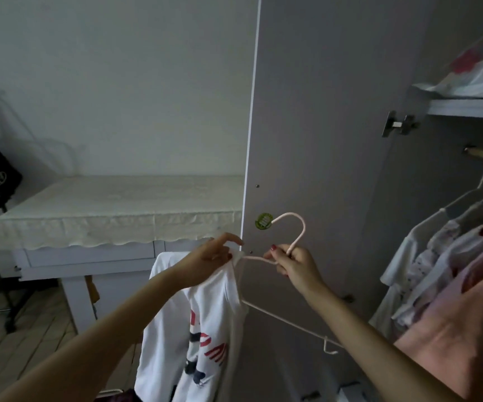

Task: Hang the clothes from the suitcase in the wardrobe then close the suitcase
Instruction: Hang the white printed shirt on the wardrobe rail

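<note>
My right hand [292,264] grips the pink hanger [291,233] at its neck; my left hand [208,258] pinches the white shirt [205,329], its red and dark print unreadable. The open wardrobe [336,140] holds hung clothes [443,256] and a shelf with plastic bags [478,79]. A cloth-covered table [118,210] stands left.

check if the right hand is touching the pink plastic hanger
Touching. The head view shows the right hand with fingers curled round the neck of the pink plastic hanger, just below its hook, while the left hand grips the white printed shirt.
</note>
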